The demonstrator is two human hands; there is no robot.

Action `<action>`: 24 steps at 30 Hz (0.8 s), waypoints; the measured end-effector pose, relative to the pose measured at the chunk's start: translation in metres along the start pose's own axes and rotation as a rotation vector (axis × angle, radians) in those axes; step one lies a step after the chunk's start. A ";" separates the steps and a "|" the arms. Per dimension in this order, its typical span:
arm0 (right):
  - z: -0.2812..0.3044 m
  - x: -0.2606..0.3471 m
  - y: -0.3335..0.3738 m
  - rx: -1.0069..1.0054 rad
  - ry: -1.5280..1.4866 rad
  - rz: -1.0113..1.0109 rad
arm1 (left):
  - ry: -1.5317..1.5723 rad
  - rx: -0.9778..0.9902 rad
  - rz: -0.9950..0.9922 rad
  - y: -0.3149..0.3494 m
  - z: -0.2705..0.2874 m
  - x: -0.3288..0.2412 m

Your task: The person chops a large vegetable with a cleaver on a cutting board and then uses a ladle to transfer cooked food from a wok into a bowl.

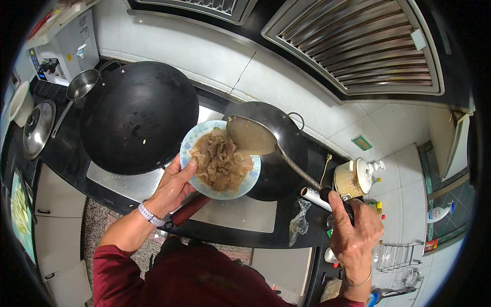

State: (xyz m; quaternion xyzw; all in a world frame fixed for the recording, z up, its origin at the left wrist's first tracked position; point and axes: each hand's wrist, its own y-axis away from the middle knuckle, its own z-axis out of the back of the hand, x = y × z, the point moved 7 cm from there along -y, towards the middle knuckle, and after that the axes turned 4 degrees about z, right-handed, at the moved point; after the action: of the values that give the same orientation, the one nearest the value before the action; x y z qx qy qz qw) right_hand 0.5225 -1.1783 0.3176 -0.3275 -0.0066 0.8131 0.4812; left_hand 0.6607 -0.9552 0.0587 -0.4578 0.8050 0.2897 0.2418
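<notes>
My left hand (176, 187) grips the near left rim of a pale blue patterned plate (191, 140), thumb on top. Sliced cooked meat (220, 158) in brown sauce fills its middle. My right hand (353, 222) is wrapped round the black handle of a metal wok spatula (250, 134), whose broad blade hangs over the plate's far right edge. Behind and below the plate sits a dark wok (279, 174), partly hidden by plate and spatula. Its red-brown handle (190, 210) sticks out toward me, under my left wrist.
A large black wok (138, 115) stands on the left burner. Farther left are a small saucepan (82, 86) and a metal lid (39, 128). At right are a cream electric pot (353, 178), a white roll (316, 198) and a crumpled plastic bag (299, 222). A range hood (358, 41) overhangs the back.
</notes>
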 end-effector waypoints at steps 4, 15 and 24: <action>0.003 0.000 0.002 0.042 -0.052 -0.066 | 0.005 0.015 -0.024 -0.002 0.000 -0.001; -0.070 -0.066 0.016 0.356 -0.442 -0.449 | 0.000 -0.018 -0.081 0.001 0.011 -0.009; -0.190 -0.062 0.023 1.136 -0.876 -0.440 | -0.055 -0.180 -0.199 0.040 0.048 -0.034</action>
State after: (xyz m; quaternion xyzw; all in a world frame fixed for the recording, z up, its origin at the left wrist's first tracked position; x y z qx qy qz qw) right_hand 0.6268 -1.2979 0.1936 0.3339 0.1578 0.6324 0.6809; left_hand 0.6470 -0.8852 0.0565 -0.5470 0.7194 0.3478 0.2494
